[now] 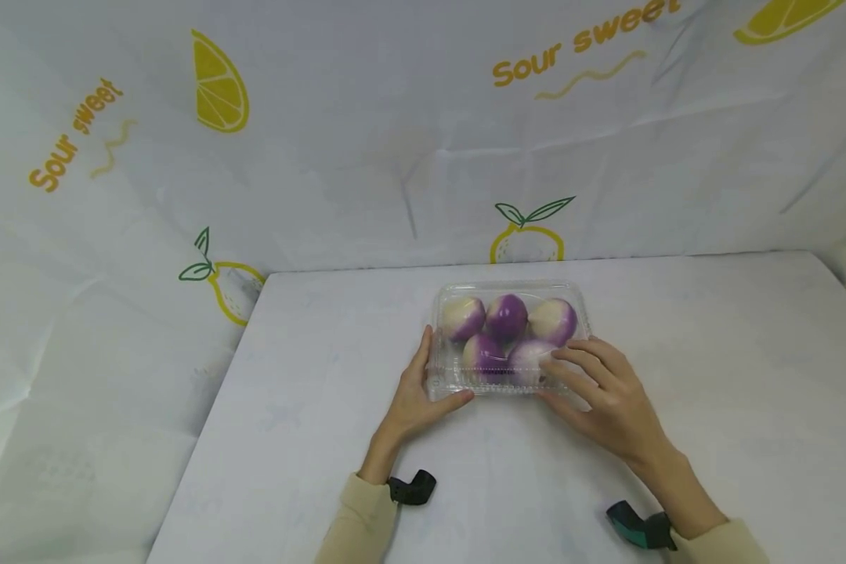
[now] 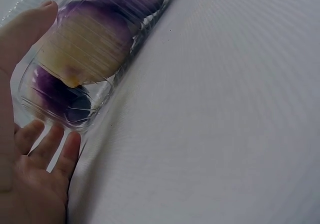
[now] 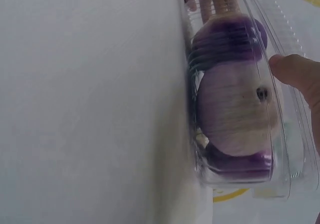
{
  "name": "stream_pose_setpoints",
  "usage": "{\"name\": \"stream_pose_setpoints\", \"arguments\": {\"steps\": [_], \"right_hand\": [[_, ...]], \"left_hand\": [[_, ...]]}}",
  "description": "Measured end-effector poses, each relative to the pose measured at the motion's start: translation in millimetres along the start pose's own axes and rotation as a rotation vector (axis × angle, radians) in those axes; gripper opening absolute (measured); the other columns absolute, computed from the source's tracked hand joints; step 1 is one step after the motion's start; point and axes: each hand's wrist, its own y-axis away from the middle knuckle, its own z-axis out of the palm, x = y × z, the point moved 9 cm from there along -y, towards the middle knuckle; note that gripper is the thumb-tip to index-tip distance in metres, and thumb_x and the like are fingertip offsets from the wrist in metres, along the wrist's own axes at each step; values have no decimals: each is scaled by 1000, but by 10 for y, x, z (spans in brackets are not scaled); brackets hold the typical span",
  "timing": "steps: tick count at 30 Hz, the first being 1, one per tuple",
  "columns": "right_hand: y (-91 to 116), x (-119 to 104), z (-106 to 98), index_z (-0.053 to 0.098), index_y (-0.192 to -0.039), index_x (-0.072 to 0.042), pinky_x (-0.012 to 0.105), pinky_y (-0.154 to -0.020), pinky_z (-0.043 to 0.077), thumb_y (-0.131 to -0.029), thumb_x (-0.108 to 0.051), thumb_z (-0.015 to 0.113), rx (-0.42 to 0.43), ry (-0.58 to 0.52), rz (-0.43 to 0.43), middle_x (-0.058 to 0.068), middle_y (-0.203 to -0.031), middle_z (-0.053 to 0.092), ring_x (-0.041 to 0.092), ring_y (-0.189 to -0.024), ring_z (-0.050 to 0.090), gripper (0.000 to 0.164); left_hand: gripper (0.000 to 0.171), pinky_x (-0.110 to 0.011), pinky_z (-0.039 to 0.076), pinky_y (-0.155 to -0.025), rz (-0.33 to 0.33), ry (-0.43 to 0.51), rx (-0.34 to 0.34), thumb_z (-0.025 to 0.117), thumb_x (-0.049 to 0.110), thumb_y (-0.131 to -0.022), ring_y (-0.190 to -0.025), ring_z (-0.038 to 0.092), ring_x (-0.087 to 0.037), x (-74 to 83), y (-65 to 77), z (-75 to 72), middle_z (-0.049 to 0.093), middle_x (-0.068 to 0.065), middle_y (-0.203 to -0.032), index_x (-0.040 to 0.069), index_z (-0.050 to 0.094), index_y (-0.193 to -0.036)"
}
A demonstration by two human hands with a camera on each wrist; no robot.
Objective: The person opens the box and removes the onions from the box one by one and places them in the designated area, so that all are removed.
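Observation:
A clear plastic clamshell box [image 1: 511, 287] lies on the table in the head view, with several round purple-and-white turnips [image 1: 506, 317] inside. My left hand [image 1: 414, 407] holds its near left corner, thumb along the front edge and fingers against the left side. Over the near right corner is my right hand [image 1: 609, 403], its fingers curved above the lid and its thumb at the front rim. In the right wrist view that thumb [image 3: 290, 68] touches the rim. The left wrist view shows the left fingertips [image 2: 72, 141] right at the box's end.
The white table [image 1: 310, 376] reaches back to a white cloth [image 1: 345, 157] printed with lemons and the words "Sour sweet". Dark bands [image 1: 413, 487] with small devices sit on both wrists.

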Motion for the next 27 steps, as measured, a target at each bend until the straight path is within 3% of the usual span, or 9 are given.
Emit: {"name": "stream_pose_setpoints", "arguments": {"steps": [7, 12, 16, 20, 23, 27], "right_hand": [[-114, -152, 210, 79, -100, -8, 44, -91, 43, -105, -41, 54, -30, 39, -21, 13, -100, 73, 36, -99, 62, 42], [-188, -233, 354, 79, -103, -9, 43, -90, 45, -107, -39, 51, -86, 52, 3, 11, -102, 72, 33, -100, 62, 42], [-234, -277, 453, 79, -106, -9, 43, -91, 48, -93, -29, 69, -140, 70, 24, 11, -104, 71, 31, -101, 62, 26], [-317, -348, 516, 80, -107, -9, 46, -88, 52, -71, -19, 84, -129, 93, 4, 11, -105, 72, 32, -102, 64, 37], [-373, -408, 568, 80, -104, -9, 46, -84, 54, -66, -14, 88, -103, 96, -22, 11, -104, 73, 32, -100, 65, 39], [-402, -445, 651, 81, -101, -10, 44, -85, 56, -65, -12, 90, -110, 100, -26, 11, -105, 74, 32, -101, 67, 37]], "left_hand": [[120, -55, 30, -123, 0, -10, 4, 87, 25, -78, -158, 22, -32, 4, -1, -6, 13, -11, -173, 13, 7, -166], [119, -58, 33, -121, 38, -20, 15, 87, 28, -78, -156, 28, -36, 54, 2, -8, 17, -16, -171, 7, 8, -165], [117, -61, 34, -119, 66, -17, 28, 85, 30, -79, -154, 30, -40, 78, 2, -10, 19, -20, -170, 3, 9, -164], [116, -63, 34, -118, 84, -14, 43, 81, 42, -82, -153, 30, -42, 81, 1, -8, 20, -22, -169, 2, 10, -164], [114, -64, 28, -121, 82, -27, 55, 78, 46, -84, -154, 27, -44, 87, 13, 5, 20, -24, -169, 1, 10, -163], [108, -64, 22, -123, 63, -51, 63, 75, 39, -86, -155, 23, -46, 96, 34, 26, 19, -26, -168, 1, 10, -163]]}}
